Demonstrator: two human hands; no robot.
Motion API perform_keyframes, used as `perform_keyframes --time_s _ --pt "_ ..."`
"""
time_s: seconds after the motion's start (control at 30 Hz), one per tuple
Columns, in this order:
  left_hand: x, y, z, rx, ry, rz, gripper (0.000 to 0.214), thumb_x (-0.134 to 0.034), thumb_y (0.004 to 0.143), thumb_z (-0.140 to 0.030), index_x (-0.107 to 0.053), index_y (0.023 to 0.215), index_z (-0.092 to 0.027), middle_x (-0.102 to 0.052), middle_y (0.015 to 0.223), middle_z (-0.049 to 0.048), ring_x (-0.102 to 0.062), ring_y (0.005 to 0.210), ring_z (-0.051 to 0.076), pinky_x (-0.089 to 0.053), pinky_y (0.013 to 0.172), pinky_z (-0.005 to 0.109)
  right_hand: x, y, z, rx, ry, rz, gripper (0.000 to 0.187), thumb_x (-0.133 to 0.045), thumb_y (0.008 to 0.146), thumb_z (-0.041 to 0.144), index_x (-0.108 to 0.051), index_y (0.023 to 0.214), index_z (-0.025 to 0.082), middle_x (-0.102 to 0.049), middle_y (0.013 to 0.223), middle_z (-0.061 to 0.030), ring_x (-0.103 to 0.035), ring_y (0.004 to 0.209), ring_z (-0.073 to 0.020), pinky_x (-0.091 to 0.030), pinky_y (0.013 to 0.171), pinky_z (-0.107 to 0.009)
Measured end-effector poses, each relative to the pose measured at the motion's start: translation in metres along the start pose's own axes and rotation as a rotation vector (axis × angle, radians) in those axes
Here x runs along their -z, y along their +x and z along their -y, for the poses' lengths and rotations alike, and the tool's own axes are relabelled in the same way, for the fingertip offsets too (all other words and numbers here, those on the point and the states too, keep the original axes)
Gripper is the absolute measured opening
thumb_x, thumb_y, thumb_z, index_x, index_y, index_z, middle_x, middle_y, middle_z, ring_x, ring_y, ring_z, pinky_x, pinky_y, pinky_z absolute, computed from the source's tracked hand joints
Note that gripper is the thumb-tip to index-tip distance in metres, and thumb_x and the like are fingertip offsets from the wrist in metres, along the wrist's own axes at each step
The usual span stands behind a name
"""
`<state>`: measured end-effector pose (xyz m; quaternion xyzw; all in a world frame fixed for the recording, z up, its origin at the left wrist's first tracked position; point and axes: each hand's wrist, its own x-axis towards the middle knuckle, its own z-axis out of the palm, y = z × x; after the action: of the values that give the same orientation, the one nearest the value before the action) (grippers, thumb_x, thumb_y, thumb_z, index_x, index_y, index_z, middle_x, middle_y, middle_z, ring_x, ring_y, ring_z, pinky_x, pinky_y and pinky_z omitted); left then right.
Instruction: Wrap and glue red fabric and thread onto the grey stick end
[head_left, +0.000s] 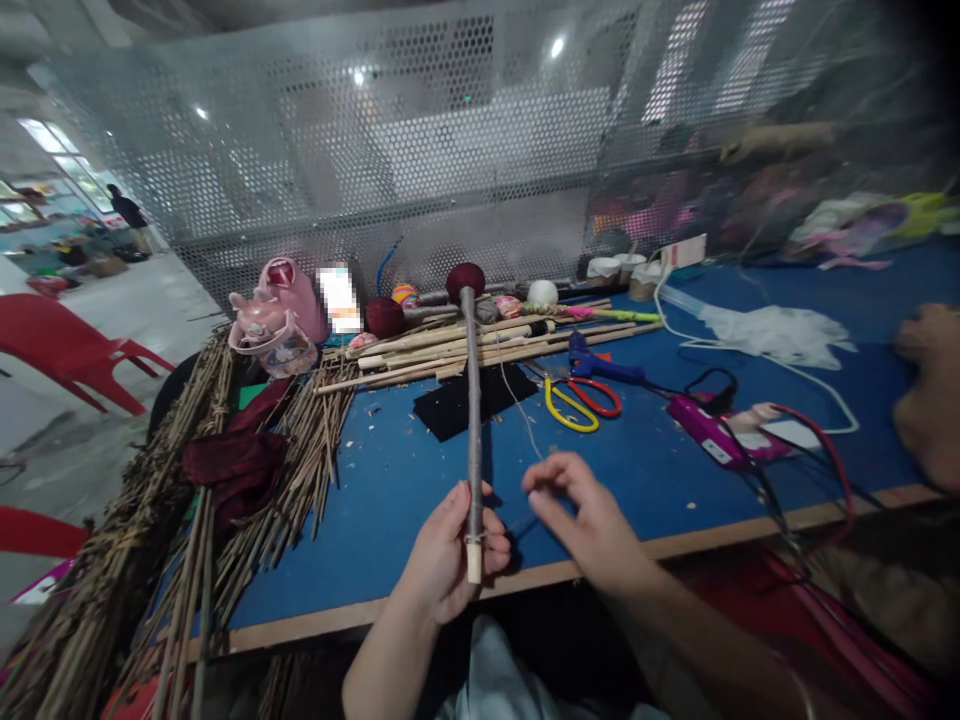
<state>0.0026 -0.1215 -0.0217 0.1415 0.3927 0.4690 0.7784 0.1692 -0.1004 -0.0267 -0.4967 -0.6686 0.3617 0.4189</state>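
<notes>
My left hand (pixel 448 552) is closed around the lower end of a thin grey stick (pixel 472 420) that stands almost upright and carries a dark red ball (pixel 466 280) at its top. A pale band wraps the stick's bottom end. My right hand (pixel 581 515) is beside it, fingers pinched on a thin pale thread (pixel 517 405) that runs up toward the stick. Both hands hover over the front edge of the blue table (pixel 390 500).
Bundles of thin twigs (pixel 135 540) with dark red cloth (pixel 236 460) fill the left. Bamboo sticks (pixel 480 345), yarn balls, a black felt piece (pixel 472 400), scissors (pixel 581 400), a glue gun (pixel 600 365), a pink tool (pixel 712 430) with cables lie behind. Another person's hand (pixel 930 400) is at the right edge.
</notes>
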Motion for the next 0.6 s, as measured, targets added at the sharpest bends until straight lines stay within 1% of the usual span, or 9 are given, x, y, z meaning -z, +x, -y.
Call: perform_keyframes --time_s 0.03,0.07,0.17,0.2,0.27,0.3,0.37,0.47,0.6 --pt "0.0 0.0 0.0 -0.003 -0.01 -0.006 0.024 -0.041 0.088 -0.035 -0.051 0.094 -0.014 -0.059 0.055 -0.0001 -0.056 0.041 0.009 -0.05 0.041 0.019 0.013 0.014 -0.008 0.062 -0.078 -0.09 0.02 -0.051 0.08 0.029 -0.045 0.098 0.022 -0.057 0.101 -0.0053 -0.054 0.091 -0.0179 -0.041 0.081 -0.032" --pt "0.001 0.0 -0.001 -0.004 -0.018 -0.01 0.024 -0.041 0.089 -0.035 -0.051 0.093 -0.014 -0.059 0.054 0.0001 -0.057 0.041 0.009 -0.05 0.041 0.019 0.027 0.03 -0.016 0.088 -0.157 -0.171 0.026 -0.051 0.079 0.029 -0.045 0.104 0.022 -0.056 0.107 -0.007 -0.053 0.097 -0.0201 -0.04 0.084 -0.034" --pt "0.001 0.0 -0.001 0.006 -0.022 0.003 0.025 -0.04 0.089 -0.035 -0.05 0.094 -0.014 -0.06 0.054 0.0008 -0.057 0.041 0.009 -0.049 0.041 0.019 0.077 0.087 -0.043 -0.022 -0.418 -0.352 0.031 -0.048 0.077 0.023 -0.047 0.108 0.018 -0.058 0.105 -0.0115 -0.056 0.092 -0.024 -0.043 0.077 -0.037" --pt "0.001 0.0 -0.001 0.009 -0.023 0.01 0.025 -0.039 0.089 -0.036 -0.049 0.095 -0.014 -0.06 0.054 0.001 -0.057 0.04 0.009 -0.049 0.04 0.019 0.092 0.106 -0.051 -0.06 -0.546 -0.369 0.037 -0.05 0.074 0.017 -0.047 0.11 0.016 -0.056 0.109 -0.0148 -0.054 0.097 -0.0264 -0.042 0.078 -0.038" --pt "0.002 0.0 0.0 0.013 -0.022 0.027 0.025 -0.039 0.089 -0.036 -0.049 0.095 -0.014 -0.06 0.054 0.001 -0.056 0.04 0.01 -0.048 0.04 0.019 0.116 0.136 -0.063 -0.188 -0.828 -0.28 0.048 -0.053 0.066 0.011 -0.046 0.113 0.01 -0.05 0.117 -0.0235 -0.048 0.107 -0.0337 -0.038 0.079 -0.042" --pt "0.002 0.0 0.001 0.013 -0.024 0.033 0.025 -0.039 0.089 -0.036 -0.049 0.095 -0.014 -0.06 0.054 0.001 -0.056 0.04 0.01 -0.048 0.04 0.019 0.124 0.146 -0.068 -0.221 -0.86 -0.245 0.047 -0.054 0.064 0.01 -0.049 0.11 0.007 -0.051 0.114 -0.0271 -0.048 0.105 -0.0368 -0.037 0.077 -0.044" --pt "0.002 -0.001 0.002 0.007 -0.041 0.043 0.025 -0.039 0.089 -0.036 -0.05 0.094 -0.014 -0.06 0.055 0.0011 -0.057 0.041 0.01 -0.049 0.042 0.019 0.131 0.159 -0.074 -0.28 -0.891 -0.184 0.039 -0.055 0.063 0.009 -0.054 0.101 0.003 -0.055 0.103 -0.031 -0.052 0.096 -0.0389 -0.036 0.07 -0.045" --pt "0.003 -0.001 0.003 0.0 -0.089 0.067 0.024 -0.039 0.089 -0.034 -0.051 0.092 -0.013 -0.061 0.059 0.0025 -0.059 0.047 0.01 -0.05 0.046 0.021 0.131 0.165 -0.076 -0.291 -0.881 -0.143 0.03 -0.054 0.063 0.009 -0.057 0.092 0.004 -0.059 0.093 -0.0291 -0.057 0.085 -0.0338 -0.035 0.064 -0.04" --pt "0.004 -0.001 0.004 -0.006 -0.116 0.085 0.025 -0.04 0.089 -0.033 -0.052 0.088 -0.011 -0.063 0.062 0.0044 -0.061 0.051 0.011 -0.051 0.05 0.022 0.13 0.164 -0.068 -0.259 -0.867 -0.178 0.039 -0.054 0.071 0.02 -0.05 0.107 0.007 -0.06 0.094 -0.0242 -0.057 0.078 -0.0248 -0.033 0.062 -0.034"
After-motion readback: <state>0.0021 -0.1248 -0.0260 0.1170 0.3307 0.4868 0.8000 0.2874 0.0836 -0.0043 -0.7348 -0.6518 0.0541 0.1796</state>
